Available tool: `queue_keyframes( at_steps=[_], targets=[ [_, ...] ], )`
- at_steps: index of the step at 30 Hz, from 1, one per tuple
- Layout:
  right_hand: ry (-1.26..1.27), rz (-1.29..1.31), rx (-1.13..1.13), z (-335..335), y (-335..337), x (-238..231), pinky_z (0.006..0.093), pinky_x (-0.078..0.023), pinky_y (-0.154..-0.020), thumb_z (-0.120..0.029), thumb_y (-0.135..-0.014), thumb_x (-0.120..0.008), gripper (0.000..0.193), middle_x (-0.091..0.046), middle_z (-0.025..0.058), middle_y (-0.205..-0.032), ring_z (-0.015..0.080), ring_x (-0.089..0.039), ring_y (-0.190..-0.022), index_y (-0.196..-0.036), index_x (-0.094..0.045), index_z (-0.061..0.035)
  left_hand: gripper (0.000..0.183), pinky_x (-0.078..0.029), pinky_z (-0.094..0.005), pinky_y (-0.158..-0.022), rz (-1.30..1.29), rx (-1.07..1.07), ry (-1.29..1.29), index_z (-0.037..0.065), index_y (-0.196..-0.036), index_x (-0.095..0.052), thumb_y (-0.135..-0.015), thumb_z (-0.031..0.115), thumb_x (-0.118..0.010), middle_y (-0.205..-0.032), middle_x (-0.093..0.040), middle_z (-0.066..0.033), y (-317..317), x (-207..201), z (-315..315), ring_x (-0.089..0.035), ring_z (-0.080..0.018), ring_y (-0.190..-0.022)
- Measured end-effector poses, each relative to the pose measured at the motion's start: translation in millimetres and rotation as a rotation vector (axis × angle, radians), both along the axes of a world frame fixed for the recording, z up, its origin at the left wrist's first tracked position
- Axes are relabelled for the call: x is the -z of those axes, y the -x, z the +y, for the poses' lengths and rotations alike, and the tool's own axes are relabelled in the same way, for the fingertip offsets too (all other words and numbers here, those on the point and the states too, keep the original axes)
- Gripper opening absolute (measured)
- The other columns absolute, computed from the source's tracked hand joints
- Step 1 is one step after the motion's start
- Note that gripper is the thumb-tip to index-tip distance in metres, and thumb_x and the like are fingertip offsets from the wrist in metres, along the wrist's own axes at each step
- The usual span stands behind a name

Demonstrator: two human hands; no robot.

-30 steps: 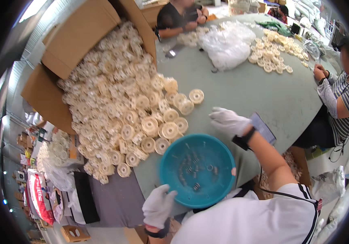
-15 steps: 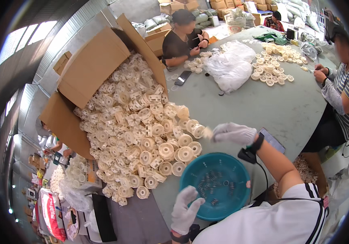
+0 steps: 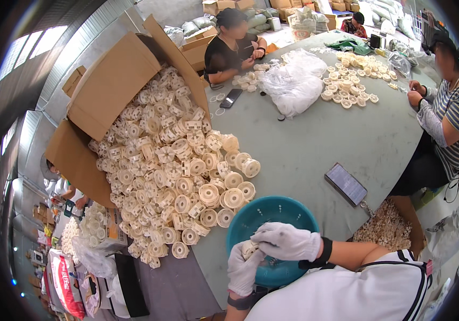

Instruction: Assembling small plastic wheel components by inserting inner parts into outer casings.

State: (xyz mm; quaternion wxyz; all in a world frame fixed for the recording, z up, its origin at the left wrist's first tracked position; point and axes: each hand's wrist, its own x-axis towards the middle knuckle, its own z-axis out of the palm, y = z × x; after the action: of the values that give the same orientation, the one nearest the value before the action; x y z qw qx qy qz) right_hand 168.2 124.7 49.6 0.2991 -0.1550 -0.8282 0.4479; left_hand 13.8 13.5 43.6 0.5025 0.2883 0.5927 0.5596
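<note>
Clamps cream part in left grip over teal basin; touches it with right grip, cannot tell if closed.

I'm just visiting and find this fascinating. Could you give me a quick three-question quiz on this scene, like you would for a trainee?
1. True or false: the camera wearer's gloved left hand holds a cream part.

2. Where does the nearer phone lie?
a) inside the basin
b) on the table, beyond and to the right of the teal basin
c) on top of the cardboard

3. Fill in the blank: the big heap of cream parts spills out of an open cardboard ____.

Key:
1. True
2. b
3. box
</note>
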Motion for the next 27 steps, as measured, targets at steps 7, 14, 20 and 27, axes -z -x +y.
queue_keyframes(
  at_steps=[7,14,20,27],
  targets=[
    [-0.42,0.002,0.134,-13.8,17.9,-7.0,0.0376,-0.053,-0.089,-0.004,-0.079,-0.062,0.026,-0.065,0.0137,-0.107,0.0312,-0.065,-0.097,-0.104,-0.067,-0.0039,0.029,-0.055,-0.0247,-0.077,0.42,-0.041,-0.053,0.003,-0.118,-0.061,-0.09,0.0,-0.07,-0.103,-0.068,-0.003,3.3,24.2,-2.9,-0.064,-0.0091,-0.094],
    [-0.358,-0.149,0.001,-9.4,15.6,4.9,0.0379,-0.055,-0.084,-0.007,-0.074,-0.068,0.028,-0.066,0.0138,-0.1,0.031,-0.066,-0.093,-0.102,-0.068,-0.0047,0.033,-0.054,-0.0294,-0.087,0.46,-0.12,-0.059,0.008,-0.116,-0.067,-0.085,0.01,-0.077,-0.102,-0.072,-0.0045,4.5,29.1,2.0,-0.068,-0.0158,-0.093],
    [0.443,-0.089,0.182,3.5,11.6,3.1,0.0352,-0.056,-0.079,-0.013,-0.092,-0.062,0.02,-0.066,0.0137,-0.094,0.0226,-0.068,-0.09,-0.105,-0.065,0.0013,0.026,-0.058,-0.0269,-0.074,-0.048,0.168,-0.033,0.001,-0.115,-0.064,-0.096,0.017,-0.072,-0.107,-0.072,-0.0114,19.2,-0.4,6.5,-0.071,-0.0163,-0.088],
    [0.431,-0.104,0.078,-6.8,4.0,4.5,0.0373,-0.054,-0.081,-0.015,-0.094,-0.058,0.022,-0.065,0.0165,-0.098,0.0294,-0.067,-0.09,-0.105,-0.065,0.0023,0.023,-0.063,-0.0313,-0.068,-0.329,-0.062,-0.128,-0.001,-0.11,-0.059,-0.107,0.021,-0.054,-0.103,-0.071,-0.0149,19.8,9.4,0.1,-0.071,-0.0179,-0.082]
  ],
)
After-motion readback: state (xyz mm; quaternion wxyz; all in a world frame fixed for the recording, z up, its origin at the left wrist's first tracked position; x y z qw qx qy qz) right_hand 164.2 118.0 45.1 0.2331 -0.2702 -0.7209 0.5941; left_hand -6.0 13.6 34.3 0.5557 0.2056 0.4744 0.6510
